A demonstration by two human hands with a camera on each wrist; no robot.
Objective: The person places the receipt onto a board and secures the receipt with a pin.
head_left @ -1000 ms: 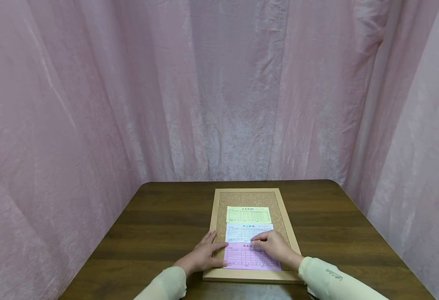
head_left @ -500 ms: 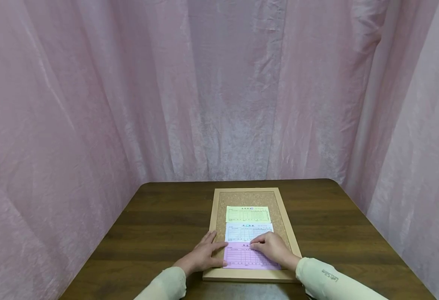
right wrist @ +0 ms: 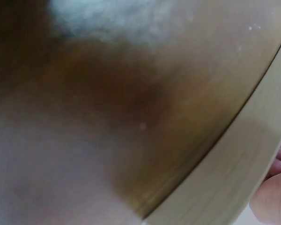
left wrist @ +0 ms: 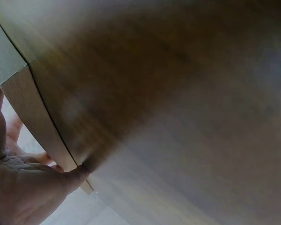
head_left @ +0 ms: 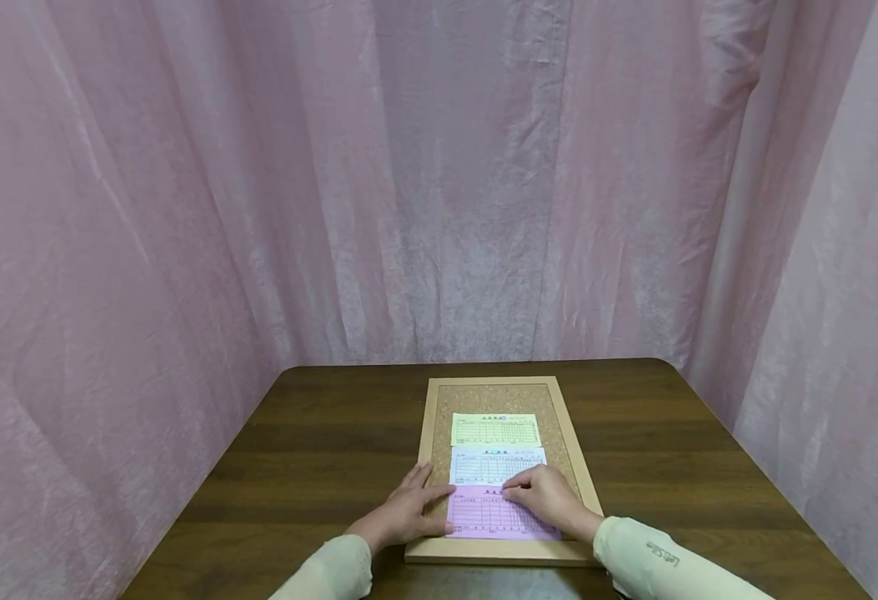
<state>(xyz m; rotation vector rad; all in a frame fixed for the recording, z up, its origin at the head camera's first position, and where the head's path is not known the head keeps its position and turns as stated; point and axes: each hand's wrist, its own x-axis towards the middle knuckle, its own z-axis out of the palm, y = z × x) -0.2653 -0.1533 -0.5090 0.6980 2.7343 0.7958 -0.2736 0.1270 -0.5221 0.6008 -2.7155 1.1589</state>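
A framed cork board (head_left: 494, 395) lies on the table with three printed paper slips in a column. The green slip (head_left: 476, 430) is farthest, the pale blue slip (head_left: 474, 467) in the middle, the purple slip (head_left: 484, 518) nearest. Small round pins show at the top of the green and blue slips. My left hand (head_left: 407, 505) rests spread over the board's left frame (left wrist: 35, 110), fingertips at the purple slip's left edge. With thumb and forefinger together, my right hand (head_left: 547, 498) pinches a small push pin, mostly hidden by the fingertips, at the purple slip's top edge.
The dark wooden table (head_left: 318, 450) extends around the board on both sides. Pink curtains (head_left: 476, 183) hang behind it and along the left and right. Both wrist views mostly show blurred tabletop beside the wooden frame (right wrist: 225, 168).
Both hands stay almost in place. The right fingertips shift very slightly at the purple slip's top edge; the slips and board keep their positions.
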